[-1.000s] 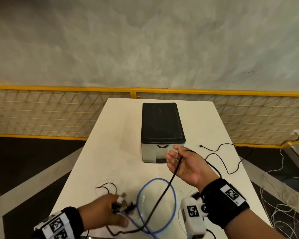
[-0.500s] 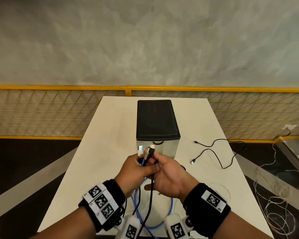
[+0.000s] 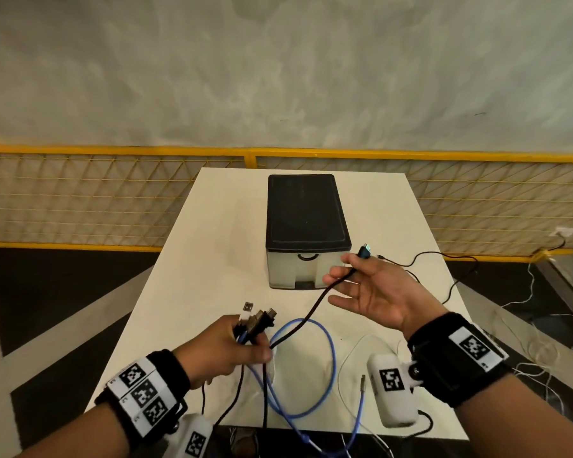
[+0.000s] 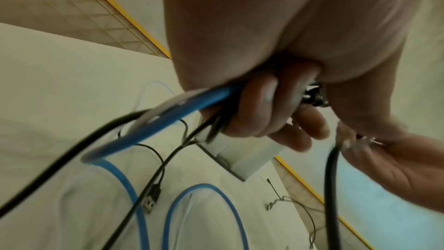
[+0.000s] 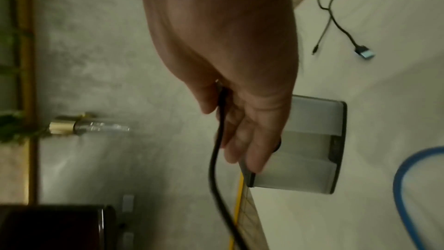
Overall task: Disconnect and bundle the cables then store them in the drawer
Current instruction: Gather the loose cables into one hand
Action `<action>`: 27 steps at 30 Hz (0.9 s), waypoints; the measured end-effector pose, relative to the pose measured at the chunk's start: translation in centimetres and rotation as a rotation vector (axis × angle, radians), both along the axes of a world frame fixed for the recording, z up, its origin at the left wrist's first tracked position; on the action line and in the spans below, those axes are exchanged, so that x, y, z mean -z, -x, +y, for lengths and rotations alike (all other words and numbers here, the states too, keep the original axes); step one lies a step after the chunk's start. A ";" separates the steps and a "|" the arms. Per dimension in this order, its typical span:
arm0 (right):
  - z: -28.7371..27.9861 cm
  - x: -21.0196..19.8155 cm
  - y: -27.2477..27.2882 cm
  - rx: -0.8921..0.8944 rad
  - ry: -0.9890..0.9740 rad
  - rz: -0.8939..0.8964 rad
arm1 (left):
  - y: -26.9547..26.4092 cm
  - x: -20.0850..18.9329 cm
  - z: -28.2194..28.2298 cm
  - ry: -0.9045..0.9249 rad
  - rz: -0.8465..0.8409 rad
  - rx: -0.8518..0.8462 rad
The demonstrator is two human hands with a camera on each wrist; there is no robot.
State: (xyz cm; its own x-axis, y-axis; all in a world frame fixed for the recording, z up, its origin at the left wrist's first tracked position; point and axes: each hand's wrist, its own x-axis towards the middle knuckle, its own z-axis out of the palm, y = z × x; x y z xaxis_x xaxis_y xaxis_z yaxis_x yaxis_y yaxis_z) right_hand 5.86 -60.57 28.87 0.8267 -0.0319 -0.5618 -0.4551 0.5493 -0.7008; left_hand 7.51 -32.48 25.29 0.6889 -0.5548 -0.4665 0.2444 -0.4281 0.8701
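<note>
The left hand (image 3: 224,350) is clenched around a bunch of cable ends (image 3: 257,320), their plugs sticking up out of the fist, nearer the person than the drawer box (image 3: 306,226) and left of its front. A blue cable (image 3: 325,368) loops down from that fist onto the white counter (image 3: 212,259) and trails over the near edge. The right hand (image 3: 372,289) is held just right of the drawer box front, pinching a black cable (image 3: 315,309) near its plug (image 3: 365,251) between thumb and forefinger, its other fingers spread loose. This cable runs back to the left fist. Another thin black cable (image 3: 444,269) lies on the counter to the right of the drawer box. The drawer looks pushed in.
</note>
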 end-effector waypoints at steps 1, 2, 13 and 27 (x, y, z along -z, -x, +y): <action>0.3 -0.1 0.4 -0.084 0.079 -0.012 | -0.4 0.1 0.2 0.014 0.005 -0.054; 0.5 -0.1 0.9 -0.171 0.162 -0.018 | -0.8 0.1 0.2 0.038 0.010 -0.117; 6.2 3.9 7.7 -1.135 1.039 -0.341 | -3.3 -0.5 -0.6 0.185 -0.019 -0.312; -4.3 11.2 4.9 -0.693 1.723 0.013 | -2.7 -0.2 -1.5 0.158 -0.043 -0.296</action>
State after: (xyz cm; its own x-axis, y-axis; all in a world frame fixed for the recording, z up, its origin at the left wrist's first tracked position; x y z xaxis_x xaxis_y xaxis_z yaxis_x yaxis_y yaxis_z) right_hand 0.96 -64.84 17.72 0.9363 -0.2038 -0.2861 -0.2686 -0.9402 -0.2093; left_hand 10.25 -33.96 25.53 0.8480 -0.3910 -0.3578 0.2995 -0.2035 0.9322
